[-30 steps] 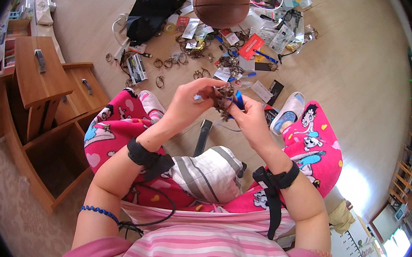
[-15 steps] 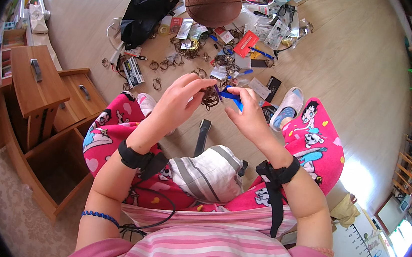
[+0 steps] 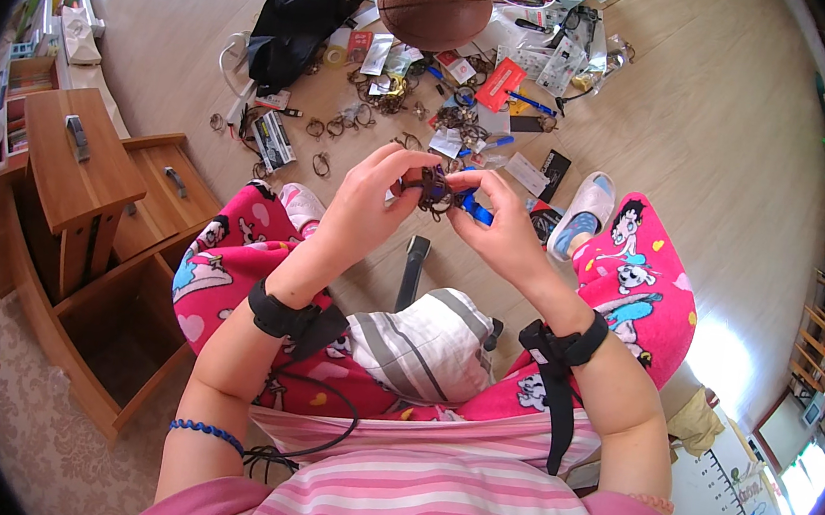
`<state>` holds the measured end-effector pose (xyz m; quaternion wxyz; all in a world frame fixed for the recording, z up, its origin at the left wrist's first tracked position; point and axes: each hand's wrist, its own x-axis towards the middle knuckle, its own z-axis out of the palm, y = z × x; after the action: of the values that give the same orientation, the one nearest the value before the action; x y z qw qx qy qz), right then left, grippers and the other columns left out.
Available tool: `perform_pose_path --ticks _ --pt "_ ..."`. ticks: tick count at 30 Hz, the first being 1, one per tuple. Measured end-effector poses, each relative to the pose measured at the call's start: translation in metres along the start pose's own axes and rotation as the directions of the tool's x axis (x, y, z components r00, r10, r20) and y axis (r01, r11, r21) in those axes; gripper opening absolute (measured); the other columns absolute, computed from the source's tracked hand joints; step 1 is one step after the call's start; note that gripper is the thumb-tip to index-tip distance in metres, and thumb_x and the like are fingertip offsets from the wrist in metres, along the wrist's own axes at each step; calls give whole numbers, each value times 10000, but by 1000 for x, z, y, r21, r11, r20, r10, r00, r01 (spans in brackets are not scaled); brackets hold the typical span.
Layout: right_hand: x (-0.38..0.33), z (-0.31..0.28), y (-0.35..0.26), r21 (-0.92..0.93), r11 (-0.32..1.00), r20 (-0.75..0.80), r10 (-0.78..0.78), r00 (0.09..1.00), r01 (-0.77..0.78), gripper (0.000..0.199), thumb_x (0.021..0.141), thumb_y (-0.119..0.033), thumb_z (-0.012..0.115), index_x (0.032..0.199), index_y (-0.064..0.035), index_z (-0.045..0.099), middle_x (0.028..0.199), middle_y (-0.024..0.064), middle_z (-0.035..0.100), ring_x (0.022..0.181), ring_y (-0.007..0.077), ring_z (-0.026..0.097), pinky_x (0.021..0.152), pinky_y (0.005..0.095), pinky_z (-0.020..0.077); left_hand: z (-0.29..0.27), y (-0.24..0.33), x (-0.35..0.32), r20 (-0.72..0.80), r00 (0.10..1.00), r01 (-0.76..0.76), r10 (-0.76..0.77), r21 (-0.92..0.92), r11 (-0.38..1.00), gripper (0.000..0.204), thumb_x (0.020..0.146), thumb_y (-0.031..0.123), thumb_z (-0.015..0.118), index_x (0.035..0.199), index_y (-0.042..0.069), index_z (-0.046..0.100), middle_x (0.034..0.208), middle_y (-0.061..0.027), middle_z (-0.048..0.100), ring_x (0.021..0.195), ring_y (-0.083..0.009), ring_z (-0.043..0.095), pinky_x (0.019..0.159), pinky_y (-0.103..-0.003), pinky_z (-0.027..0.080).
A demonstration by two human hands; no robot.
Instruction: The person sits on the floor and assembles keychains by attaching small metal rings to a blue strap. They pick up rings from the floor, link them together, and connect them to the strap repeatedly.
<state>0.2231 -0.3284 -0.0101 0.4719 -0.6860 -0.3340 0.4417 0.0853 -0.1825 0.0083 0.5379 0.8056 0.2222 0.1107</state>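
Pinching brown loops (image 3: 435,196) in my left hand (image 3: 371,195), I grip a blue strip (image 3: 479,210) alongside in my right hand (image 3: 503,219); fine control seems needed next.

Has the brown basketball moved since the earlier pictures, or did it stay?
No. The basketball keeps its place, up and left of the red card; only the whole view shifts slightly.

Bag (image 3: 300,33) on floor (image 3: 689,116), left of ball (image 3: 434,3)

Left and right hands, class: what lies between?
Head view: a tangle of dark brown loops at the left hand, and a blue item at the right hand.
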Motion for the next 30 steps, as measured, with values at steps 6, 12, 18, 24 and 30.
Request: perform_pose_path --ticks 6,12,18,24,30 --pt "-1 -1 -10 172 981 81 76 994 -89 273 825 -159 703 1019 9 612 917 59 653 869 122 597 796 293 475 11 3 -2 -10 999 37 -40 -231 972 473 706 -145 621 1143 33 594 850 -72 578 744 -156 592 689 -277 502" --pt "2 1 -4 352 913 85 189 978 -207 206 873 -83 647 1055 -4 592 919 34 631 852 75 579 753 221 478 21 1 -5 -69 997 20 -39 -260 965 420 714 -148 595 1097 25 594 865 -61 585 789 -141 587 701 -268 493" --pt "-2 3 -9 433 847 98 294 951 -307 169 874 -58 618 1030 -9 575 907 15 606 820 58 554 741 206 465 31 0 -6 -189 977 53 -100 -240 969 312 742 -135 530 1010 16 583 862 -68 579 765 -145 562 680 -261 471" --pt "0 7 -8 340 929 41 140 989 -146 133 841 -74 644 940 -10 584 850 -5 600 781 46 542 708 211 458 30 0 -6 -231 972 18 -31 -60 998 288 725 -116 568 981 16 570 801 -86 530 725 -199 560 664 -285 478" --pt "-1 8 -11 330 928 45 169 985 -174 152 833 -108 679 912 -14 590 818 -19 600 736 36 535 648 203 451 26 2 -8 -215 973 -65 89 117 991 291 713 -101 605 974 22 562 791 -95 496 712 -228 557 643 -306 484"
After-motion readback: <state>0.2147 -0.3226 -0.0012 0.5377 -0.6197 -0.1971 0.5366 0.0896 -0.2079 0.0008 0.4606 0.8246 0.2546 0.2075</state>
